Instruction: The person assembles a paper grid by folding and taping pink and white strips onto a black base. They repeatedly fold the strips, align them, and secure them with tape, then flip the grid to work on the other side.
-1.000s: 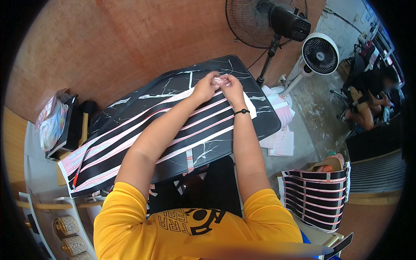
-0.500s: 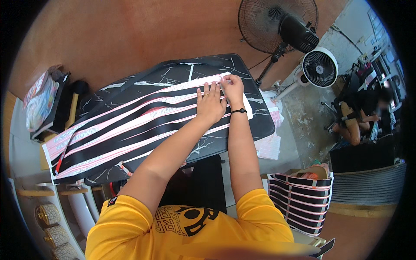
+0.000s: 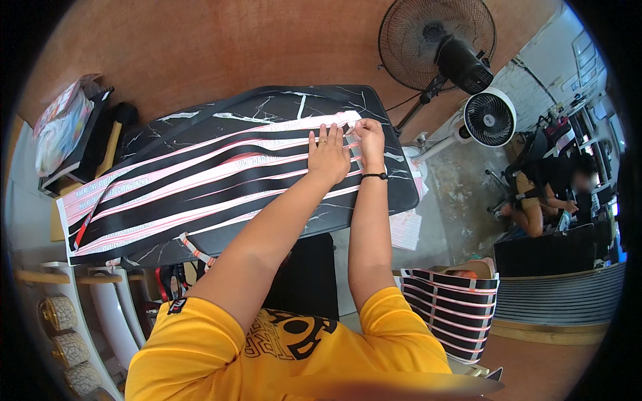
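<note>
Long pink-and-white paper strips [image 3: 200, 175] lie side by side across a black marble-patterned table [image 3: 401, 194]. My left hand [image 3: 328, 155] rests flat, fingers spread, on the strips near their right ends. My right hand [image 3: 370, 139] is just beside it, fingers bent and pressing on the end of the top strip [image 3: 281, 127]. A ring is on my left hand and a dark band on my right wrist.
A standing fan [image 3: 438, 43] and a small white fan [image 3: 490, 117] stand right of the table. A striped carton [image 3: 448, 307] with more strips sits at lower right. Another person [image 3: 545, 190] sits far right. Bags and boxes [image 3: 67, 134] are stacked at the left.
My hands came down from pinching a strip end together to lying apart on the strips; the left hand flattened out. The view shifted so the table sits lower and more to the left.
</note>
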